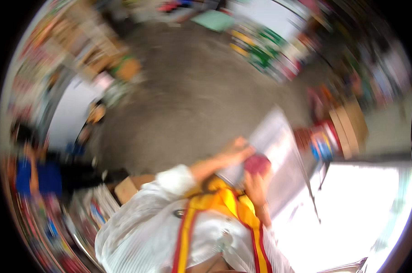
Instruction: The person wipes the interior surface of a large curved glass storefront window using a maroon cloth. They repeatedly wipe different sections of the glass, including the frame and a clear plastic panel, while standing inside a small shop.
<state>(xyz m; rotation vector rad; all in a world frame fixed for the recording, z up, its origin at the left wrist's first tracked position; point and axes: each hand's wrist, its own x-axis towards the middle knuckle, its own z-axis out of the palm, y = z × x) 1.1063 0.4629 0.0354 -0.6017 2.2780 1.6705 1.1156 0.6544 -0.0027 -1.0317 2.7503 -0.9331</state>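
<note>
The view is blurred. In front of my body, my right hand [258, 186] holds a dark red, rounded object [257, 164] from below; its exact kind cannot be told. My left hand [236, 151] is at the upper left of that object, with its fingertips close to it. Whether they touch it or hold anything is unclear. Behind both hands is a pale grey, shiny flat surface [281, 150], probably a tabletop. I wear a white striped shirt and a yellow apron [229, 203] with red-edged straps.
Cardboard boxes [349, 128] stand at the right beside a red and blue container [323, 141]. Green and white packages [264, 51] lie beyond the concrete floor [192, 88]. Packed shelves [52, 235] are at the lower left. A person in blue [39, 175] is at the far left.
</note>
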